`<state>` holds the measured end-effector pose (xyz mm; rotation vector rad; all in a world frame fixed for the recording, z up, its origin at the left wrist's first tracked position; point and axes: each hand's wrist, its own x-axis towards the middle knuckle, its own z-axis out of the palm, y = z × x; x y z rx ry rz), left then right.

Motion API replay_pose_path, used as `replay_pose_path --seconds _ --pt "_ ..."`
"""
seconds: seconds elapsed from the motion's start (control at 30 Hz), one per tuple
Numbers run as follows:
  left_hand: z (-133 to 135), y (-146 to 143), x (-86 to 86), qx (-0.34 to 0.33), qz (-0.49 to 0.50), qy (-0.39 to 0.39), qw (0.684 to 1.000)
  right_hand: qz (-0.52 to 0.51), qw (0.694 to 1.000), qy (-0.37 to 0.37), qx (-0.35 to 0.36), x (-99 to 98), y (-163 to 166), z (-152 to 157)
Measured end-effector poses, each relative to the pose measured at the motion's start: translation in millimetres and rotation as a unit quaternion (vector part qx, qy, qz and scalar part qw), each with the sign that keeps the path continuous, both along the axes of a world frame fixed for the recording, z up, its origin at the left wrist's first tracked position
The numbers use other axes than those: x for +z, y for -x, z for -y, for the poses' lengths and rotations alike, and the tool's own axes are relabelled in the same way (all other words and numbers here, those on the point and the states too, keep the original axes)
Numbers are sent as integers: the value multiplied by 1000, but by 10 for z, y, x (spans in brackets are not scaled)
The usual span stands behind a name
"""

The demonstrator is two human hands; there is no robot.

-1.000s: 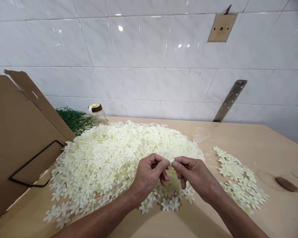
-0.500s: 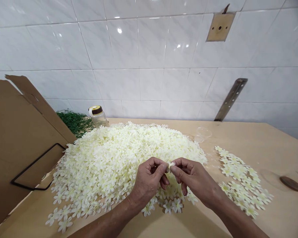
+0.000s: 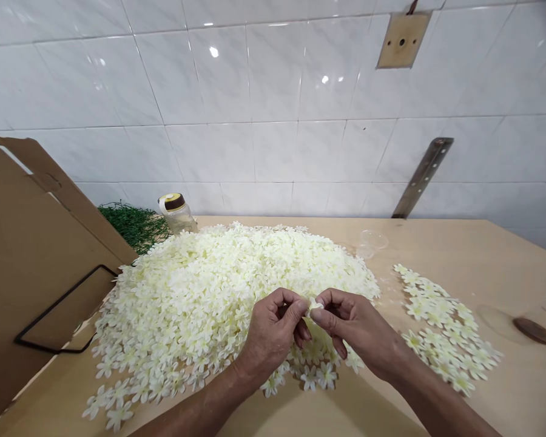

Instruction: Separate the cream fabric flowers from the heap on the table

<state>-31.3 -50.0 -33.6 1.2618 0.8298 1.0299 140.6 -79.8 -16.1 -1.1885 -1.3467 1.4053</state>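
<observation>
Between my fingertips is a small cream-white artificial flower point(image 3: 315, 305). My left hand point(image 3: 275, 328) pinches it from one side, thumb against forefinger. From the other side my right hand point(image 3: 352, 328) grips it between thumb and index finger. Both hands hover over the front of a large heap of loose artificial flowers point(image 3: 236, 273), pale with yellowish centres. The fingers hide much of the held flower. Past my right wrist lies a smaller, flat spread of the same flowers point(image 3: 446, 328) on the wooden table point(image 3: 495, 255).
At left stands an open cardboard box point(image 3: 40, 243) with a black wire frame point(image 3: 59, 306) beside it. Green plastic stems point(image 3: 134, 224) and a bottle point(image 3: 177, 213) sit behind the heap. A clear plastic piece point(image 3: 372, 241) and a brown round object point(image 3: 534, 331) are to the right.
My hands stay together at nearly the same spot, with slightly more of the flower showing between the fingertips. The camera view has shifted a little.
</observation>
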Motion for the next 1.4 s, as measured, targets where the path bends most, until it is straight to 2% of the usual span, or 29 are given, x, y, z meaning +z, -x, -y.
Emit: replay_pose_path --seconds 0.27,0.47,0.6,0.73,0.9,1.03,1.13,1.2,1.3,1.4 --pt "34 -6 53 -64 57 74 994 24 999 25 19 55 43 18" --pt "3 6 97 -69 112 152 980 -6 1000 19 -6 61 -10 -4" --pt "-10 5 102 -77 142 201 966 59 998 -22 -25 92 -49 -17" --pt "-5 2 99 -82 151 210 962 123 990 -62 -40 101 -46 -6" --pt "-9 5 108 -94 141 210 963 209 968 -113 -85 94 6 22" --pt "-18 9 101 -96 155 214 960 293 928 -192 -130 58 34 25" --pt "-17 10 98 -90 146 205 964 328 908 -217 -146 30 43 13" --pt "-17 10 94 -82 136 197 967 327 912 -206 -138 27 48 5" --pt "-23 11 79 -71 126 194 970 293 936 -154 -123 36 48 1" --pt "-36 14 54 -62 121 194 972 256 950 -117 -136 44 23 4"
